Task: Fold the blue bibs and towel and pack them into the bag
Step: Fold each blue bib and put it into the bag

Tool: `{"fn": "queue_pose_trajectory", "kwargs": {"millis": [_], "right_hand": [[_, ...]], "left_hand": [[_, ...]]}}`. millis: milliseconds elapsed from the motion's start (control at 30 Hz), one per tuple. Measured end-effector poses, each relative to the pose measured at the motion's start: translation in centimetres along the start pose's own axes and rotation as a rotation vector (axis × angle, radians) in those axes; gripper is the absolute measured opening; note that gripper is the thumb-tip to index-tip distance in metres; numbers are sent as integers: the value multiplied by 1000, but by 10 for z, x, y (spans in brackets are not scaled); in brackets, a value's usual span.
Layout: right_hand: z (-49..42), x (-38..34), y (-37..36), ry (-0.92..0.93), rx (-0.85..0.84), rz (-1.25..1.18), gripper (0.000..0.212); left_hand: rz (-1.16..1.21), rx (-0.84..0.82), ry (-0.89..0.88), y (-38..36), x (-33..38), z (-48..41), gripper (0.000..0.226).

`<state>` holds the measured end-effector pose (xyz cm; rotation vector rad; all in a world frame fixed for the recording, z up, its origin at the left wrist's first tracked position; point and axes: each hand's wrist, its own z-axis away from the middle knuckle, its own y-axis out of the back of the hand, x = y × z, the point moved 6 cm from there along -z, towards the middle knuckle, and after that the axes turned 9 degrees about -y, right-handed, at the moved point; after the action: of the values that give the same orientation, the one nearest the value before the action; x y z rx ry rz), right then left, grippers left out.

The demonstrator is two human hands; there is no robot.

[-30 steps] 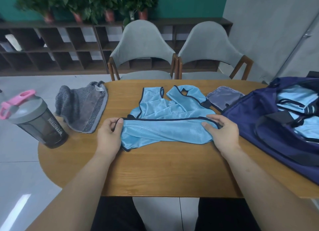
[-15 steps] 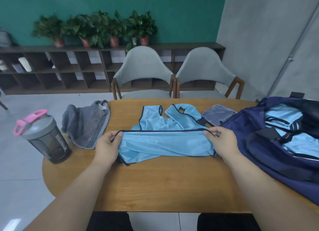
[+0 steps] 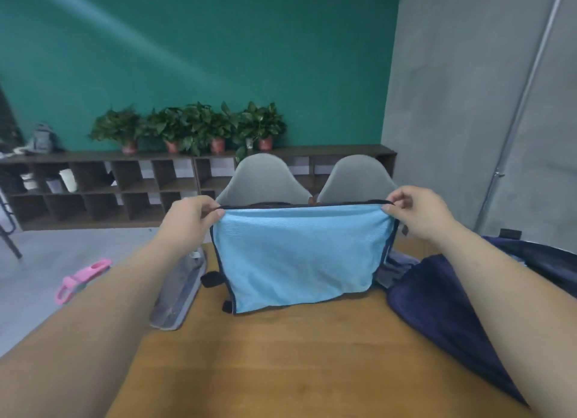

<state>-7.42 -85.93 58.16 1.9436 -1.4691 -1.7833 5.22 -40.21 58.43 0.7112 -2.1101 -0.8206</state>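
Observation:
A light blue bib (image 3: 296,255) with dark trim hangs in the air above the wooden table (image 3: 281,364). My left hand (image 3: 190,217) pinches its top left corner and my right hand (image 3: 415,211) pinches its top right corner, so it is stretched between them. Its lower edge reaches down to the tabletop. The grey towel (image 3: 181,289) lies on the table to the left, partly hidden by my left forearm. The navy bag (image 3: 443,311) sits at the right, mostly behind my right arm.
A shaker bottle's pink lid (image 3: 79,280) shows past my left arm. A small grey pouch (image 3: 395,267) peeks out behind the bib's right side. Two grey chairs (image 3: 265,180) stand beyond the table, in front of a low shelf with potted plants (image 3: 193,127).
Both hands have lifted the bib off the table and now hold it up by its top edge. The view has tilted upward, showing more wall and less table.

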Motion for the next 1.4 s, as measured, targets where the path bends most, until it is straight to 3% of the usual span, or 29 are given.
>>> {"fn": "queue_pose_trajectory", "kwargs": {"millis": [133, 233, 400, 533, 667, 867, 967, 1033, 1267, 1400], "right_hand": [[-10, -39, 35, 108, 148, 85, 11], [-18, -63, 56, 149, 244, 123, 4], [-28, -100, 94, 152, 405, 129, 7], [-22, -127, 126, 256, 604, -16, 7], [-22, -142, 132, 232, 566, 11, 5], [-20, -153, 139, 145, 527, -156, 4], [-17, -155, 147, 159, 626, -148, 4], [-14, -158, 145, 147, 602, -83, 5], [0, -175, 152, 197, 702, -363, 8], [-5, -180, 147, 108, 576, -376, 7]], "left_hand": [[-240, 56, -175, 33, 38, -25, 13], [-290, 153, -221, 61, 61, -41, 13], [-319, 256, -222, 102, 87, -69, 12], [-264, 295, -177, 131, 102, -86, 13], [-237, 302, -144, 151, 108, -94, 9], [-152, 347, -135, 162, 115, -97, 6], [-212, 391, -183, 166, 115, -93, 9], [-248, 396, -186, 168, 114, -89, 12], [-110, 601, -190, 187, 123, -84, 12], [-172, 552, -151, 189, 119, -85, 11]]}}
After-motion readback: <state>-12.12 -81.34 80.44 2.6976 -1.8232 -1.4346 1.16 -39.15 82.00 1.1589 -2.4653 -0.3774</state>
